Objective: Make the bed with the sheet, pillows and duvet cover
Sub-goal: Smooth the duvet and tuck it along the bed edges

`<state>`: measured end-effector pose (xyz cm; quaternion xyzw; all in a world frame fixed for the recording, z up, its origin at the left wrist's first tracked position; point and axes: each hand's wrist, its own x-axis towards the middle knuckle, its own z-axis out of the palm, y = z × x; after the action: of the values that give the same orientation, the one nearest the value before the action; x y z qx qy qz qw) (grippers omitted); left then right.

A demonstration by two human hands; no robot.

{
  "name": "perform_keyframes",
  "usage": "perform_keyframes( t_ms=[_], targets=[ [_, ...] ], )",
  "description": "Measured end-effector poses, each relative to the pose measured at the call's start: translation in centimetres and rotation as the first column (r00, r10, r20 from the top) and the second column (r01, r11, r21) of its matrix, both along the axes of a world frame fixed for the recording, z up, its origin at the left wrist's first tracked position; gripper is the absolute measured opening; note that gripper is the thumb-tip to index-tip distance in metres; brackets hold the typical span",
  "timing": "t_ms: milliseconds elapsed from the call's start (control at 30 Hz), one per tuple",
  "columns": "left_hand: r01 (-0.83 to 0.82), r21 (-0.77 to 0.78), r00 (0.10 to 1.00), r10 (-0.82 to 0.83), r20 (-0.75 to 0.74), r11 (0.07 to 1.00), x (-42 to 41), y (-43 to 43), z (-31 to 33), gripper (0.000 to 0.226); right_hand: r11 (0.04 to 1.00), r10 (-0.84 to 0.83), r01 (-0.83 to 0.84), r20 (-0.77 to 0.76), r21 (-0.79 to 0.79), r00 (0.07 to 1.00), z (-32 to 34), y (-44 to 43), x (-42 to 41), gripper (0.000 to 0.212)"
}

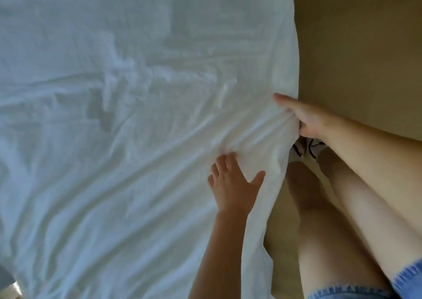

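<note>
White bed sheet [114,139]: left hand [230,184], fingers spread, presses flat near its right edge, while right hand [306,118] grips bunched fabric at that edge.

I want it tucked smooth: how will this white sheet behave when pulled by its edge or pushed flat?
Probably floppy: the sheet bunches into folds where the right hand grips its edge, and hangs limp below it. Likely light and thin, since long creases run from that grip. Pushing may only shift wrinkles; many lie around the flat left hand.
</note>
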<state>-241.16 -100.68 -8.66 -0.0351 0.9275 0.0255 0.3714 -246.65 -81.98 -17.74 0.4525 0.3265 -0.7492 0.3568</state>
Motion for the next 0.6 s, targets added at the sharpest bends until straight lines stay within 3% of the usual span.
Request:
perform_keyframes(
  t_ms=[67, 133, 233, 333, 400, 467, 533, 600],
  targets=[
    [0.022, -0.088, 0.996, -0.014, 0.087, 0.996, 2.6, -1.7, -0.7, 0.082, 0.965, 0.129, -0.128, -0.01, -0.231, 0.992, -0.7, -0.5, 2.9, 0.051],
    [0.026, -0.1, 0.995, -0.016, 0.101, 0.995, 4.1, -2.4, -1.0, 0.087, 0.902, 0.292, -0.293, -0.051, -0.318, 0.955, -0.3, -2.2, 5.5, 0.065],
    [0.047, -0.07, 0.998, -0.044, 0.045, 0.996, 4.7, -2.3, -1.0, 0.088, 0.91, 0.388, -0.4, -0.119, -0.109, 0.914, 1.7, -6.1, 6.5, 0.039],
    [0.013, -0.003, 0.999, -0.014, -0.045, 1.0, 4.4, -1.8, -0.3, 0.091, 0.94, 0.282, -0.244, -0.14, 0.238, 0.949, 2.8, -7.3, 7.4, 0.032],
    [0.093, 0.099, 0.983, -0.075, -0.168, 0.991, 4.5, -1.8, 0.6, 0.085, 0.906, 0.155, -0.118, -0.06, 0.406, 0.986, 2.3, -5.5, 8.8, 0.035],
    [0.219, 0.137, 0.954, -0.183, -0.237, 0.966, 5.1, -2.4, 0.9, 0.071, 0.856, 0.073, -0.121, 0.115, 0.503, 0.991, 1.2, -4.4, 10.3, 0.047],
    [0.226, 0.093, 0.971, -0.216, -0.099, 0.97, 6.1, -3.7, 0.4, 0.065, 0.88, 0.013, -0.126, 0.242, 0.457, 0.97, 0.2, -5.6, 10.8, 0.049],
    [0.202, 0.017, 0.978, -0.203, 0.058, 0.979, 7.0, -5.3, -0.7, 0.065, 0.982, 0.058, -0.089, 0.184, 0.167, 0.981, -0.5, -7.7, 11.8, 0.043]
  ],
)
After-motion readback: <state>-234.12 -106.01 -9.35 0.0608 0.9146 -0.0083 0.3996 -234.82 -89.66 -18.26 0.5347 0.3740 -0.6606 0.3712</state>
